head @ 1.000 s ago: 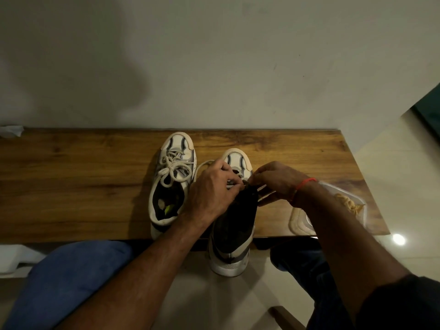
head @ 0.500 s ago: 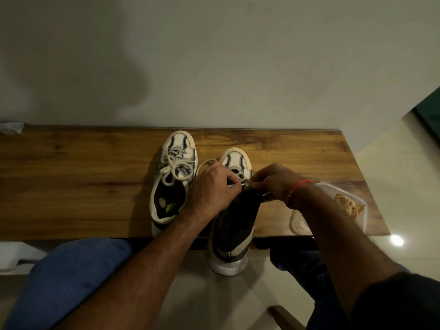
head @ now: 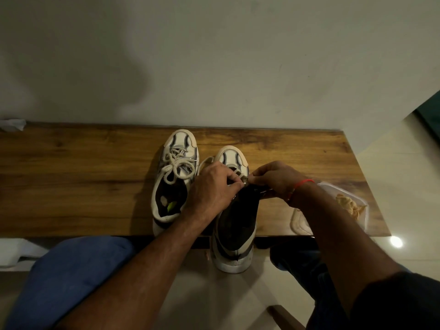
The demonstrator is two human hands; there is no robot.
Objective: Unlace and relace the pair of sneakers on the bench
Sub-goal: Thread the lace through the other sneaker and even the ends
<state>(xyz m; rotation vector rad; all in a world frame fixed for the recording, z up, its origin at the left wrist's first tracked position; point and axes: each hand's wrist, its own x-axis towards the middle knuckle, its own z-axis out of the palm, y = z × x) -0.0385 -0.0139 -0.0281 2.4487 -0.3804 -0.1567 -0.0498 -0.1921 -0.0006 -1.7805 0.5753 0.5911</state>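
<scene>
I see the wooden bench (head: 71,177) running along the pale wall (head: 214,55), and I place everything else from it. Two white sneakers stand side by side near the middle of the bench, toes toward the wall. The left sneaker (head: 175,179) sits wholly on the bench top, its cream lace (head: 176,166) tied in a bow over the tongue. The right sneaker (head: 234,225) lies just beside it, toe on the bench and heel hanging out past the near edge of the bench, its dark opening facing me.

My two forearms reach in over that near edge. My left hand (head: 212,189) sits on top of the right sneaker, over its eyelet area, fingers curled, thumb and forefinger pinching something small at the throat of the shoe; I take it for the lace end, though it is too small to tell for sure. A loop of lace (head: 204,161) shows beyond this hand's knuckles. My right hand (head: 276,179) hovers over the same shoe's right flank, fingertips pinched together almost touching the left hand's fingers. A red thread (head: 303,183) circles its wrist.

At the bench's right end a clear plastic container (head: 357,206) holds something pale brown. At the bench's far left corner lies a crumpled white scrap (head: 13,125).
</scene>
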